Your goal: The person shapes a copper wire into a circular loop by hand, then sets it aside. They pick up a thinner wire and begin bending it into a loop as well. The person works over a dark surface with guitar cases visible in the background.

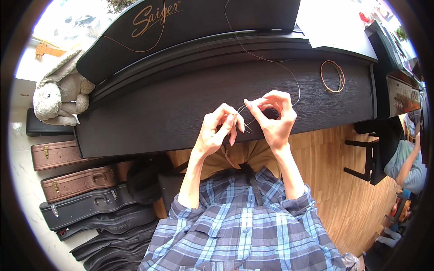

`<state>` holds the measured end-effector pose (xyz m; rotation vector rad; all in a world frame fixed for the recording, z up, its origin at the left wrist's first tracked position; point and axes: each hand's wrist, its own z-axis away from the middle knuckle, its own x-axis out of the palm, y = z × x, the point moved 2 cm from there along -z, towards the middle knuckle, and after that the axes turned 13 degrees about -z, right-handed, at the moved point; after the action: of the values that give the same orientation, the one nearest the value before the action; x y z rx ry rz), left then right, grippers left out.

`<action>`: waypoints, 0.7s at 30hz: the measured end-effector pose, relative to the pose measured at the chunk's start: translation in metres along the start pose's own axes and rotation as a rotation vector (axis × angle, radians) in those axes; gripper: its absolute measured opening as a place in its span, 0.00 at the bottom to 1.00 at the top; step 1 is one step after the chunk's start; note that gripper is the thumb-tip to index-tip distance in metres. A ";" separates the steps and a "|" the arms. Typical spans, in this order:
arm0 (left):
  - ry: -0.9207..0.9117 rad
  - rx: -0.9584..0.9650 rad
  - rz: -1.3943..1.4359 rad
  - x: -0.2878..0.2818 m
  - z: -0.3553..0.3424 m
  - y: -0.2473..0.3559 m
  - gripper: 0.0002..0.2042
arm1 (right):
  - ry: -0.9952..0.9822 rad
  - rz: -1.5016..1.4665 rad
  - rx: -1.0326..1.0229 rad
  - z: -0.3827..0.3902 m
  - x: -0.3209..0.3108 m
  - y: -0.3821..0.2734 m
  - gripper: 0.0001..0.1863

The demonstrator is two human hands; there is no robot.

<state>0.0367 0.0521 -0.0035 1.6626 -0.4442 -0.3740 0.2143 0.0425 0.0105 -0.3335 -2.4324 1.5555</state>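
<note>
A thin silvery guitar string (299, 88) is held between my two hands over the front edge of a dark wooden piano lid (149, 117). My left hand (217, 131) pinches a small loop of it between thumb and fingers. Close beside it, my right hand (275, 119) grips the same loop, thumb and index finger pressed together. Short wire ends stick out below the fingertips. From my right hand the long part curves up and away across the lid. A coiled copper-coloured string (321, 73) lies on the lid to the right.
Another copper-coloured string (135, 51) hangs across the upright black panel (203, 20). A plush rabbit (47, 101) sits at the left end. Several instrument cases (77, 184) stand at lower left. A black bench (379, 153) and another person (409, 165) are at right.
</note>
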 end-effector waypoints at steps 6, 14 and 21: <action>0.030 0.101 0.037 0.000 -0.006 0.005 0.09 | -0.019 0.080 -0.097 0.000 0.001 0.001 0.15; 0.220 -0.131 -0.092 0.006 -0.005 0.008 0.15 | -0.197 0.016 -0.125 -0.003 0.003 -0.001 0.13; 0.262 -0.060 0.071 -0.002 -0.004 0.005 0.13 | -0.435 -0.104 -0.017 -0.005 0.003 0.000 0.30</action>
<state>0.0366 0.0562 0.0017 1.6058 -0.2924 -0.1134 0.2129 0.0479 0.0133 0.1459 -2.7252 1.7063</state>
